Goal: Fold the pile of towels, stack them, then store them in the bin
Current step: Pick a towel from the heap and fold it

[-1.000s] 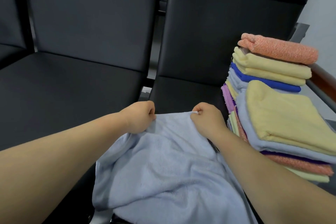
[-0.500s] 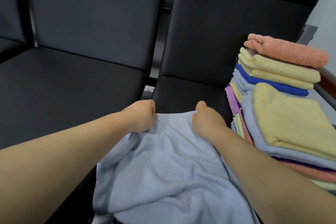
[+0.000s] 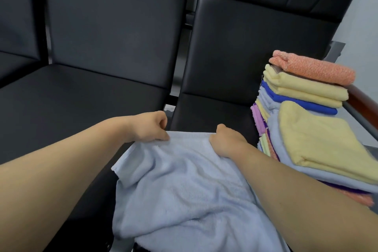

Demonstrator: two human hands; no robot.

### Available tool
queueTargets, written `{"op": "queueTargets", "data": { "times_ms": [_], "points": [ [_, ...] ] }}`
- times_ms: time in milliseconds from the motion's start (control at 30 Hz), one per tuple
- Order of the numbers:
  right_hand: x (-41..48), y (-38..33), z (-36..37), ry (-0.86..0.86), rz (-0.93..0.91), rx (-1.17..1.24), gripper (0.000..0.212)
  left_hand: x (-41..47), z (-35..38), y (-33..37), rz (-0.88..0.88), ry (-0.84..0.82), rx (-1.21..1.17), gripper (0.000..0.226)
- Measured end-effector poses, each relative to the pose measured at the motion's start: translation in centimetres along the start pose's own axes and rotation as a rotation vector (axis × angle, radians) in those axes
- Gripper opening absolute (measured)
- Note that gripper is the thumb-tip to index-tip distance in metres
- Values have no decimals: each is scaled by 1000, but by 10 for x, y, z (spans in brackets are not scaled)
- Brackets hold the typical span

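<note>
A light blue towel (image 3: 184, 186) lies rumpled over the front of a black seat and towards me. My left hand (image 3: 147, 127) pinches its far edge at the left. My right hand (image 3: 227, 139) grips the same far edge at the right, so the hem runs straight between the two fists. To the right stands a pile of towels (image 3: 306, 120) in orange, yellow, blue, purple and pale blue, some folded, some hanging loosely. No bin is in view.
Black padded chairs stand side by side, with one seat (image 3: 77, 104) at the left and another seat (image 3: 214, 112) behind the towel. A narrow gap (image 3: 169, 106) separates them. A wooden armrest (image 3: 362, 100) runs behind the pile at the right.
Both hands have kept their grip on the towel's far edge and drawn slightly apart, pulling the hem straighter. The view has shifted a little.
</note>
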State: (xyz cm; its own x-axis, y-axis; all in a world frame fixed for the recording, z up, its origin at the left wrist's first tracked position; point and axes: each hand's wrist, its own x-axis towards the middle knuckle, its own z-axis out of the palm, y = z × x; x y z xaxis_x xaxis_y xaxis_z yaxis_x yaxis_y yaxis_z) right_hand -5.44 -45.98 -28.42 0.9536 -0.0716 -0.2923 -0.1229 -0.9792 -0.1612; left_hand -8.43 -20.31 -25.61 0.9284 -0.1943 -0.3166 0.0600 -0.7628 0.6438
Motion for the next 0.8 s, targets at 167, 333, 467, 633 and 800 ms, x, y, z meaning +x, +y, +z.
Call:
{"op": "queueTargets", "data": {
  "times_ms": [167, 333, 467, 633, 800],
  "points": [
    [-2, -2, 1, 9, 23, -7, 24, -19, -25, -18, 14, -69, 95, 24],
    [-5, -3, 1, 23, 35, 7, 23, -32, -45, -31, -19, 16, 146, 22],
    [-4, 0, 3, 36, 38, 31, 22, -37, -53, -44, -76, 75, 199, 23],
    [-11, -2, -1, 51, 47, 45, 29, -46, -61, -58, -91, 188, 264, 21],
    [-29, -4, -13, 136, 89, 234, 35, -69, -78, -52, -97, 283, 272, 16]
  ]
}}
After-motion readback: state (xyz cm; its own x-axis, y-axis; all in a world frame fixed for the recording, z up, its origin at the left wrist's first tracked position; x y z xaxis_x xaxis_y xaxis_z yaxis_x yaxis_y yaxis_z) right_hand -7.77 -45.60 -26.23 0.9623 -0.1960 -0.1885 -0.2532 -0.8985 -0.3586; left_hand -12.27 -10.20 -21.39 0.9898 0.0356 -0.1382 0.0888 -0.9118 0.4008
